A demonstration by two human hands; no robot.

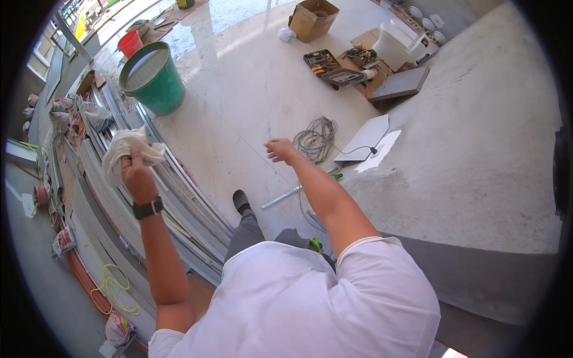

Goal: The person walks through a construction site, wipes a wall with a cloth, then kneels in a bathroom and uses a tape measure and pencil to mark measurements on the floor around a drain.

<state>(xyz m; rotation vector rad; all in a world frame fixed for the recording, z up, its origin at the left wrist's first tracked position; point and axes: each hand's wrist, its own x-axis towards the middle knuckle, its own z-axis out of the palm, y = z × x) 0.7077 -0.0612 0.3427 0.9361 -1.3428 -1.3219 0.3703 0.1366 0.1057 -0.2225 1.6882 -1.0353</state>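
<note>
My left hand [138, 178], with a dark watch on its wrist, grips a crumpled white cloth [126, 149]. It is held out over the long metal profiles [95, 173] stacked at my left. My right hand [280, 150] reaches forward over the pale floor, its fingers loosely bent and a little apart, with nothing seen in them. Just right of it lies a coil of grey cable [316, 138]. Ahead of my left hand stands a large green bucket [160, 89] with a greyish inside.
A red bucket [129, 43] stands behind the green one. Far right are a cardboard box [313, 21], an open tool case [325, 67], a white toilet [399, 45] and a grey-topped board [400, 83]. A concrete wall [471, 143] rises at right. A metal strip [280, 197] lies near my foot.
</note>
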